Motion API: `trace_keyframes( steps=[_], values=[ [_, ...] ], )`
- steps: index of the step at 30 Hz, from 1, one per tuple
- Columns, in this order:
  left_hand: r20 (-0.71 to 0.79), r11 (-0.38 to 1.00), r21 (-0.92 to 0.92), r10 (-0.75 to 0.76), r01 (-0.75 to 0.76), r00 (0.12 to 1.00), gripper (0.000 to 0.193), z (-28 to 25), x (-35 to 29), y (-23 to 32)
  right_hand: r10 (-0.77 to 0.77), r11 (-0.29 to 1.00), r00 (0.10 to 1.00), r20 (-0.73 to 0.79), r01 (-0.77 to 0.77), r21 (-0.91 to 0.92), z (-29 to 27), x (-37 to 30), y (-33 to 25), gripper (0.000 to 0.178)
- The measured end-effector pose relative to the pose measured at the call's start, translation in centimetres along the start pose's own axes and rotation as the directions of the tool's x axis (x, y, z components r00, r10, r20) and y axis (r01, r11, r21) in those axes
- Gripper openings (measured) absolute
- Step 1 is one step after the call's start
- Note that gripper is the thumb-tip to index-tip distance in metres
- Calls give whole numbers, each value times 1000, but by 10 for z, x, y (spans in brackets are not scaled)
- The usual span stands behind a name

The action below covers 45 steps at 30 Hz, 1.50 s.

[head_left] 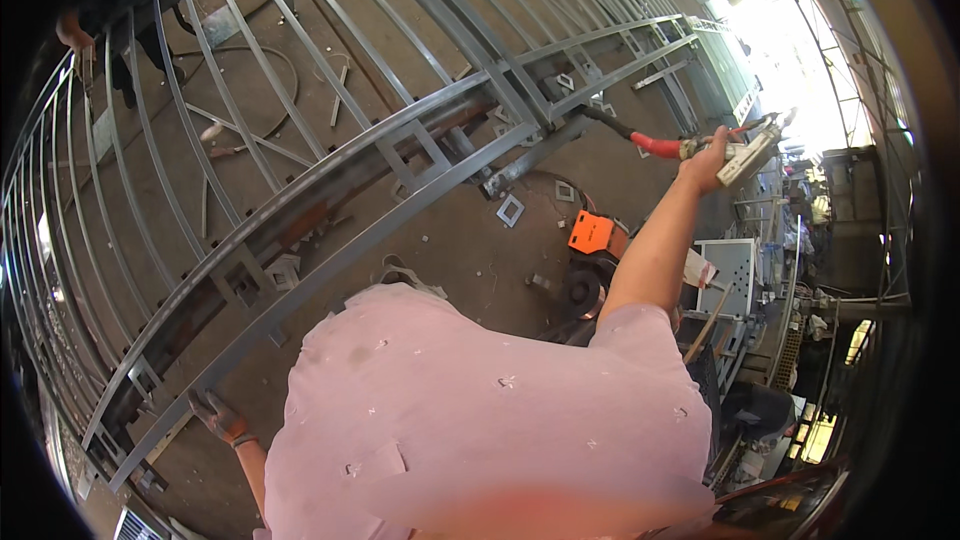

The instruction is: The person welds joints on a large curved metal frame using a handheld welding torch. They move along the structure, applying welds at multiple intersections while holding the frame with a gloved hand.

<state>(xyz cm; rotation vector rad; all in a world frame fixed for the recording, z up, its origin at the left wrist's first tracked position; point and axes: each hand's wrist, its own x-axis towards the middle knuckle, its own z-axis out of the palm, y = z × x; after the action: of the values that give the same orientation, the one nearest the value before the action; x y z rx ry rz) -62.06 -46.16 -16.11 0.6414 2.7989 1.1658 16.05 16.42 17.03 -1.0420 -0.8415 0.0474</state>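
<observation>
Raised at the right, my bare right hand [708, 162] is closed around a cable-fed tool with a red sleeve [655, 146], a brass-coloured fitting and a pale blocky body [748, 158]. Dark metal parts stick out at its far end; its exact kind is unclear. Low at the left, my gloved left hand [218, 418] has its fingers apart. It is beside the lower rail of a large curved steel frame [330, 262], and I cannot tell whether it touches. Long metal bars [262, 65] run across this frame, with small square pieces set between its rails.
An orange machine [598, 233] stands on the floor near my right arm, beside a dark wire coil [583, 292]. Loose square metal pieces [510, 210] lie about. Beyond the bars, another person's hand [75, 32] shows at the upper left. A pale perforated panel [728, 275] stands at the right.
</observation>
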Motion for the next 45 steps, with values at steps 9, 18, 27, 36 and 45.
trace_keyframes(
  steps=[9,18,27,36,45],
  values=[
    [97,982,189,-9,-9,995,56,-45,-38,16,209,978,956,-208,-210,14,37,145,74,64],
    [122,879,473,-8,-51,992,76,-6,-29,67,-317,850,916,-245,160,-501,-27,294,160,68],
    [150,860,504,5,-81,989,79,27,-45,124,156,924,895,-418,-282,-257,-57,235,233,58],
    [158,791,607,-23,-78,987,81,-27,-58,139,106,904,887,-449,-274,-327,-65,148,182,54],
    [112,832,553,-7,-56,994,82,3,-53,102,190,934,892,411,-35,-356,-92,155,100,18]
  ],
)
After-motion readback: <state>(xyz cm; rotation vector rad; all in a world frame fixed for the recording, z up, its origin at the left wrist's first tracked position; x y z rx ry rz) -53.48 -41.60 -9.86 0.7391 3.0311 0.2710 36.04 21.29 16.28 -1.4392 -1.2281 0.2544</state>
